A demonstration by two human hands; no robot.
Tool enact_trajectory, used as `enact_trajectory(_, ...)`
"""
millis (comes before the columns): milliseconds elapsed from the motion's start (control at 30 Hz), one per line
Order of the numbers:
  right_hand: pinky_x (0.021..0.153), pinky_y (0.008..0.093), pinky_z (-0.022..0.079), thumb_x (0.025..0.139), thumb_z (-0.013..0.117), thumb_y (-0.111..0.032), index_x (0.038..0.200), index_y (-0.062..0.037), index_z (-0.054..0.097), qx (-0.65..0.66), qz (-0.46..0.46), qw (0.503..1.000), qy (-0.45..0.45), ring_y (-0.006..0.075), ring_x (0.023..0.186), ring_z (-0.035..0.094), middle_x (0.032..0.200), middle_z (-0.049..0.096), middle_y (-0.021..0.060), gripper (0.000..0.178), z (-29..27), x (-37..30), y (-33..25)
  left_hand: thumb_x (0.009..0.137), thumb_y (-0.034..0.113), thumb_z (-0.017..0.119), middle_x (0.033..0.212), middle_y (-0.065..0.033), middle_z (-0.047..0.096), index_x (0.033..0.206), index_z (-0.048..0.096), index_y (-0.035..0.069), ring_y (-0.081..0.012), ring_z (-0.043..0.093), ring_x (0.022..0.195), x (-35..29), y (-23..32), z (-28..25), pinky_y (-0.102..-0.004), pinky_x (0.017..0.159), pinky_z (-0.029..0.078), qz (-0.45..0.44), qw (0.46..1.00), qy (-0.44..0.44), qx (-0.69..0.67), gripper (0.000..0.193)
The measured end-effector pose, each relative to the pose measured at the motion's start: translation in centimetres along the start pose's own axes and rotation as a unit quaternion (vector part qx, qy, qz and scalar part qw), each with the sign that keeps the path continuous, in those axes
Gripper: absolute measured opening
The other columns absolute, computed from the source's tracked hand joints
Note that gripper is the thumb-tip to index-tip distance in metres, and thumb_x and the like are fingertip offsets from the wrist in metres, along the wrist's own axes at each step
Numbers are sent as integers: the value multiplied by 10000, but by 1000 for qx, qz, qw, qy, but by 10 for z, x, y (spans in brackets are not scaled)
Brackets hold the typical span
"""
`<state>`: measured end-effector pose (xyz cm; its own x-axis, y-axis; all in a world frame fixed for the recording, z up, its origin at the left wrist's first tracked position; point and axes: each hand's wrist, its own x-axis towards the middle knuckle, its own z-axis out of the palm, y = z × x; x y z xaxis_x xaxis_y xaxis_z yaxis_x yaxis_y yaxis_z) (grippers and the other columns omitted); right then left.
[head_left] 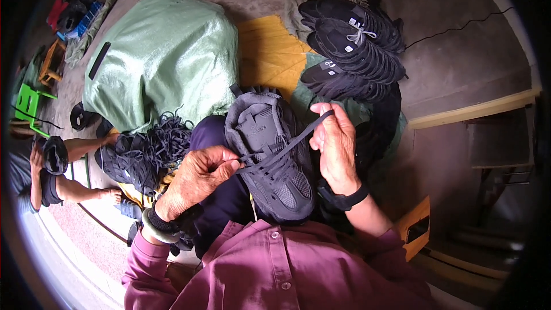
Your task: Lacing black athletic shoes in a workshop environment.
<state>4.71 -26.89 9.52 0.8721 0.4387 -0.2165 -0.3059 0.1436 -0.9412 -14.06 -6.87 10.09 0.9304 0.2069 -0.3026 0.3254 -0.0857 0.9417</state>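
A dark grey sneaker (287, 189) rests on my lap, its toe toward my body and its opening away from me. Laces run crosswise over its tongue. My right hand (336, 149), to the right of the shoe, pinches a dark shoelace (305, 132) that stretches taut from the upper eyelets. On the other side, my left hand (201, 178) closes thumb against fingers at the shoe's edge, on a lace by the eyelets. The lace's tip in that hand is hidden by the fingers.
Stacked black shoes (356, 46) stand at the far right. A big green woven sack (166, 57) lies at the far left, with a heap of black laces (152, 149) before it. Another person (51, 178) sits at the left, near a green stool (28, 103).
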Motion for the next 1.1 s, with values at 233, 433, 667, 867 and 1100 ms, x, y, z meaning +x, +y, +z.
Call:
enact_trajectory(233,540,245,402,1085,521,-397,1104,-84,633,46,85,995,18,25,552,395,637,398,-86,333,3,-14,17,1025,170,659,932,6,725,1064,707,-14,-47,593,883,-13,-5,-2,-244,804,491,5,998,0,-59,194)
enact_trajectory(433,582,244,491,1075,546,-384,1145,-71,633,-11,48,998,-27,17,569,424,658,419,-85,332,1,-16,18,983,92,689,877,-54,734,1051,724,7,-92,637,771,-42,-18,-10,-261,718,514,33,992,94,80,114)
enact_trajectory(667,614,220,507,1076,552,-351,1157,-75,636,-160,-28,985,-54,41,688,516,935,573,-15,299,5,-24,19,940,27,673,833,-114,723,1033,723,36,-253,708,711,-71,-41,-29,-328,668,534,46,946,219,237,107)
enact_trajectory(867,640,227,485,1074,563,-264,1148,-76,632,-218,-76,968,-101,48,739,517,954,585,-15,214,5,-30,19,925,-13,665,815,-109,716,1029,698,45,-250,695,675,-82,-69,-44,-334,625,518,82,899,278,329,124)
enact_trajectory(1100,665,246,440,999,611,-74,1109,-59,632,-289,-119,939,-142,83,714,488,835,547,6,113,1,-29,20,973,4,621,781,-122,699,1068,678,46,-244,663,635,-92,-93,-67,-356,597,506,78,875,316,358,118)
